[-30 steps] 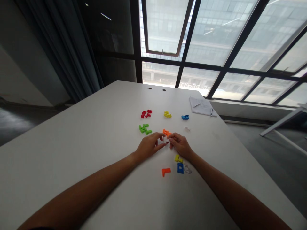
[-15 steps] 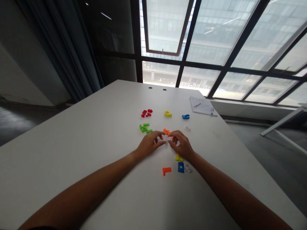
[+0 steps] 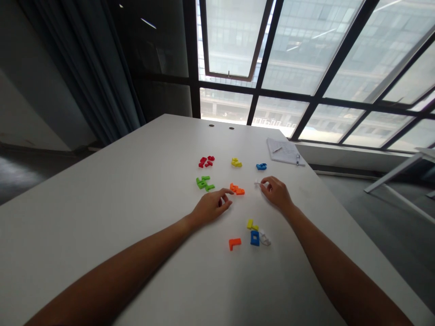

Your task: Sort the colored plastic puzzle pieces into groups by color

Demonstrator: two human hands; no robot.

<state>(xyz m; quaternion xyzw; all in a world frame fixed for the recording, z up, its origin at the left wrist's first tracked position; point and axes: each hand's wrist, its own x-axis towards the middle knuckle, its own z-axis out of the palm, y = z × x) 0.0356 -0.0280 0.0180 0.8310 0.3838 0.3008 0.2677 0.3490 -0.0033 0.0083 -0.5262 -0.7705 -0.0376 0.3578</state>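
My right hand (image 3: 276,192) pinches a small white plastic puzzle piece (image 3: 257,182) at its fingertips. My left hand (image 3: 211,206) rests on the white table (image 3: 136,190), with its index finger reaching just short of an orange piece pair (image 3: 237,189). A pale speck shows in its curled fingers, too small to identify. Green pieces (image 3: 204,183), red pieces (image 3: 206,161), yellow pieces (image 3: 236,162) and a blue piece (image 3: 261,166) lie beyond. Nearer me are an orange L-piece (image 3: 234,243), a yellow piece (image 3: 252,224), a blue piece (image 3: 254,238) and a clear piece (image 3: 264,238).
Sheets of paper (image 3: 284,152) with a pen (image 3: 297,159) lie at the table's far right corner. The table's edges drop to a grey floor on both sides. Large dark-framed windows stand beyond the far edge, and a dark curtain hangs at the left.
My hands have parted. The right hand has moved right and away from me to the white piece, and the left has drawn back slightly from the orange pieces.
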